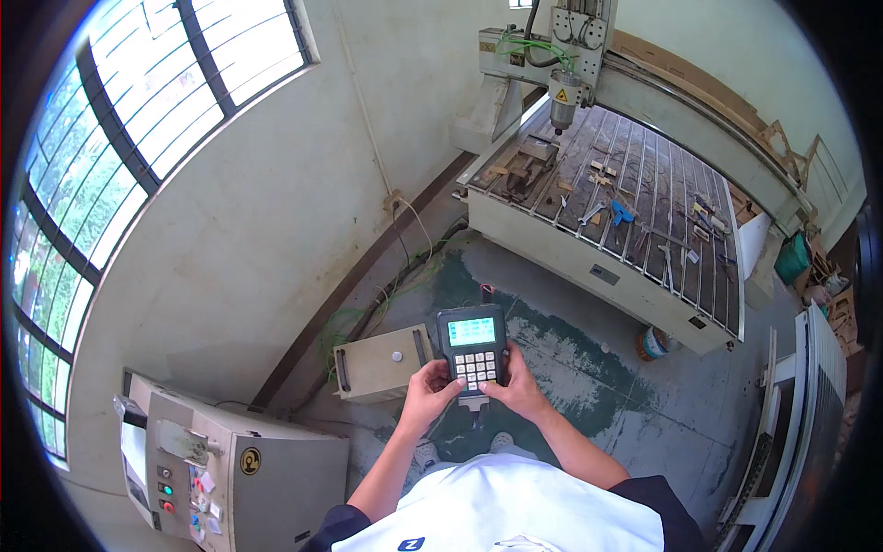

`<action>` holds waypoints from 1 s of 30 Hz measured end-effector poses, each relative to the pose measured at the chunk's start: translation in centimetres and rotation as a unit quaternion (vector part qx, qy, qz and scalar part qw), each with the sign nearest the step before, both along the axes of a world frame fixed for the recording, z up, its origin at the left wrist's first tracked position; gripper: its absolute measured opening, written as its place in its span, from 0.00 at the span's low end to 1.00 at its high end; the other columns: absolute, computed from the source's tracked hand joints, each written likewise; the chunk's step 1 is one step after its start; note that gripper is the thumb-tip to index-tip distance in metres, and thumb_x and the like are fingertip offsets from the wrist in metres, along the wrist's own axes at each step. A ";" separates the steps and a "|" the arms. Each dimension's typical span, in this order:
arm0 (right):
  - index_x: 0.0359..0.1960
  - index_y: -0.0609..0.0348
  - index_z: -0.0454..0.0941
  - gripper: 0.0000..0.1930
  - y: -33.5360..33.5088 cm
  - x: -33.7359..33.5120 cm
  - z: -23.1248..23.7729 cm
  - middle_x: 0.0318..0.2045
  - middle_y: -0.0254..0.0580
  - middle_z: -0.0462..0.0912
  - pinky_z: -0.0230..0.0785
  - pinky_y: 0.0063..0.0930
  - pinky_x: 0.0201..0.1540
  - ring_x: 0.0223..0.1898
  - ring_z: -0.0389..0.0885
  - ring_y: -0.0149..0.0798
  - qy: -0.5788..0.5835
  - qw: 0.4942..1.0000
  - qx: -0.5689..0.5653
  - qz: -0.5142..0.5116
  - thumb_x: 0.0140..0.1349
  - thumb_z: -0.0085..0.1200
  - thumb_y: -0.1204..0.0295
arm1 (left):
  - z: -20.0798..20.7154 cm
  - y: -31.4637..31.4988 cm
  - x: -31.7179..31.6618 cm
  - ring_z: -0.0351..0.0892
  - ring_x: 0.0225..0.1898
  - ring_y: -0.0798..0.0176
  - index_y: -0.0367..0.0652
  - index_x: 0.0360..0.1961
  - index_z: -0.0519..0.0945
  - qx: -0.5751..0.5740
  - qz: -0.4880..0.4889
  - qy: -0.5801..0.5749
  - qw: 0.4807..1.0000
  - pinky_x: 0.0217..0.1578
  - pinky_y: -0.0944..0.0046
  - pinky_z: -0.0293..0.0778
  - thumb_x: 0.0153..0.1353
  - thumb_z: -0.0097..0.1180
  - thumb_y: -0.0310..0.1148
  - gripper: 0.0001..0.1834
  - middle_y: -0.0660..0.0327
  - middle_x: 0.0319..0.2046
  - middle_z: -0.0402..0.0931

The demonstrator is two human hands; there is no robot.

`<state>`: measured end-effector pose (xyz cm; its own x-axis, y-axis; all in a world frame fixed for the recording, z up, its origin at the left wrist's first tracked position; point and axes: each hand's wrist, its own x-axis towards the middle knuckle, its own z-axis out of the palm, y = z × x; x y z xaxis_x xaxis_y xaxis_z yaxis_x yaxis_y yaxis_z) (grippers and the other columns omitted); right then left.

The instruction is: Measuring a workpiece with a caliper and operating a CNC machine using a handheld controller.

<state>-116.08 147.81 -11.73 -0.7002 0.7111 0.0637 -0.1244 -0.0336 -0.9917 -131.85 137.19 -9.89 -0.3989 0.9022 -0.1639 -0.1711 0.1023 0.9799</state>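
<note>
A black handheld controller (447,353) with a lit screen and rows of white keys is held upright in front of me. My left hand (430,391) grips its lower left side, the thumb on or just over the bottom keys. On the other side my right hand (521,386) wraps the lower right edge, its thumb at the lowest key row. A connector with a cable (474,405) hangs from the controller's lower end. The fingers behind the controller are hidden.
Ahead to the right stands a router machine with a slotted bed (589,198), tools and scraps on it, and a spindle (563,101) above. A beige box (377,365) sits left of the controller. A control cabinet (285,478) stands lower left. Metal rails (791,414) lean at right.
</note>
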 end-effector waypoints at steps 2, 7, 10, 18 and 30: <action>0.63 0.67 0.48 0.40 -1.1 -1.2 0.5 0.48 0.49 0.71 0.65 0.32 0.56 0.52 0.72 0.38 -0.001 1.000 -0.004 0.003 0.49 0.59 0.82 | 0.2 -1.0 -1.2 0.75 0.35 0.72 0.30 0.43 0.74 0.021 0.007 0.027 0.999 0.38 0.71 0.72 0.54 0.64 0.27 0.18 0.61 0.34 0.77; 0.63 0.65 0.46 0.41 -3.5 -4.7 2.7 0.51 0.48 0.69 0.64 0.33 0.59 0.55 0.71 0.38 0.007 1.000 -0.005 0.019 0.49 0.58 0.84 | 1.4 -3.6 -4.8 0.75 0.38 0.71 0.32 0.45 0.72 0.030 -0.012 0.016 0.999 0.40 0.70 0.72 0.54 0.64 0.26 0.19 0.60 0.36 0.76; 0.63 0.65 0.47 0.41 -4.8 -6.5 2.9 0.51 0.47 0.68 0.64 0.33 0.59 0.55 0.70 0.38 0.005 1.000 -0.022 0.016 0.48 0.58 0.85 | 1.3 -5.0 -6.9 0.76 0.39 0.69 0.32 0.46 0.71 0.039 -0.025 0.019 0.999 0.42 0.69 0.73 0.53 0.63 0.25 0.20 0.59 0.38 0.76; 0.63 0.65 0.48 0.40 -6.8 -9.6 2.8 0.46 0.46 0.71 0.69 0.31 0.54 0.50 0.74 0.37 0.035 0.999 0.010 -0.021 0.49 0.58 0.85 | 1.5 -6.3 -10.5 0.76 0.43 0.66 0.30 0.50 0.69 0.050 -0.065 0.023 0.996 0.46 0.65 0.73 0.50 0.63 0.22 0.25 0.57 0.40 0.75; 0.63 0.64 0.47 0.39 -8.4 -11.2 3.8 0.51 0.48 0.68 0.64 0.33 0.58 0.55 0.70 0.38 0.033 0.998 0.006 -0.049 0.49 0.55 0.87 | 1.6 -6.8 -12.2 0.76 0.42 0.67 0.30 0.51 0.69 0.067 -0.073 0.009 0.995 0.45 0.66 0.72 0.50 0.63 0.22 0.26 0.57 0.40 0.76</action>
<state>-127.24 139.39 -7.94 -0.6221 0.7744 0.1154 -0.1911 -0.0073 -0.9815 -144.09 130.42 -8.34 -0.2630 0.9643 -0.0325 -0.1455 -0.0064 0.9893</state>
